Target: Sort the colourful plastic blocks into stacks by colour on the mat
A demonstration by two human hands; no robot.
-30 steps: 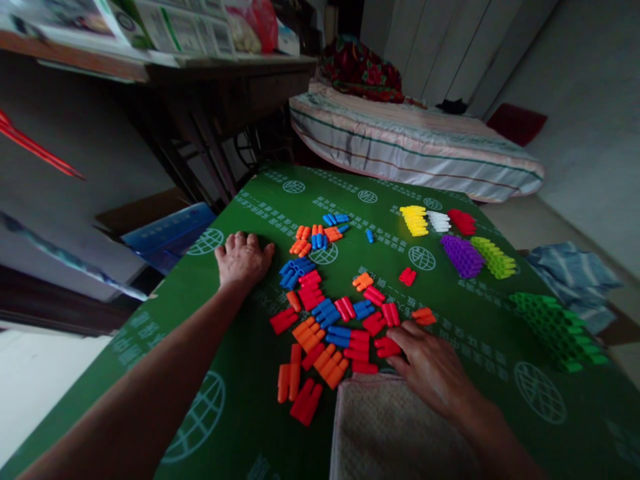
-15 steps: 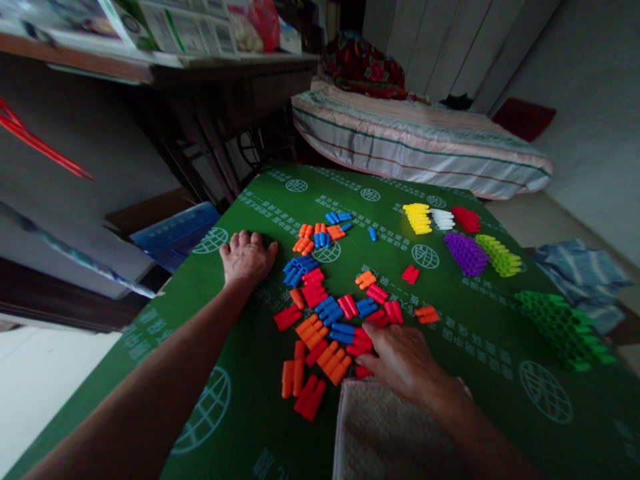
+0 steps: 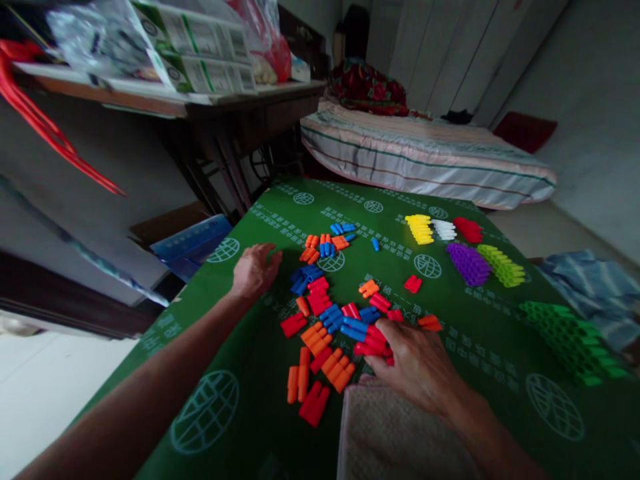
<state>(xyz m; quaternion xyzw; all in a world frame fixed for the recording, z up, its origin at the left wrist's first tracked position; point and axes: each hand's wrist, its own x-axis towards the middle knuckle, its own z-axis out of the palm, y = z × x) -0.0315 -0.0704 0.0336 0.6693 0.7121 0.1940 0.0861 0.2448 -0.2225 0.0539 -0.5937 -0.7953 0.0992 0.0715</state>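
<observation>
My right hand [image 3: 413,353] grips a joined cluster of red and blue plastic tube blocks [image 3: 370,340] between thumb and fingers, over the near middle of the green table [image 3: 250,413]. My left hand [image 3: 256,270] is open and empty at the table's left side, its fingers loosely stretched. Nearest to it are dark blue tube blocks [image 3: 305,279] and a small group of orange and blue ones [image 3: 320,247]. Between my hands lie loose orange blocks [image 3: 339,369] and red blocks [image 3: 315,403], with blue blocks [image 3: 332,319] among them.
At the right, sorted by colour, are yellow [image 3: 420,229], white [image 3: 444,230], red [image 3: 469,229], purple [image 3: 469,264], lime [image 3: 501,265] and green blocks [image 3: 570,340]. A brown cloth [image 3: 400,433] covers the near edge. Beyond stand a cluttered desk [image 3: 185,103] and a bed [image 3: 425,153].
My right hand has closed on the red and blue blocks and raised them slightly. My left hand has turned and moved a little right. The camera view has tilted upward.
</observation>
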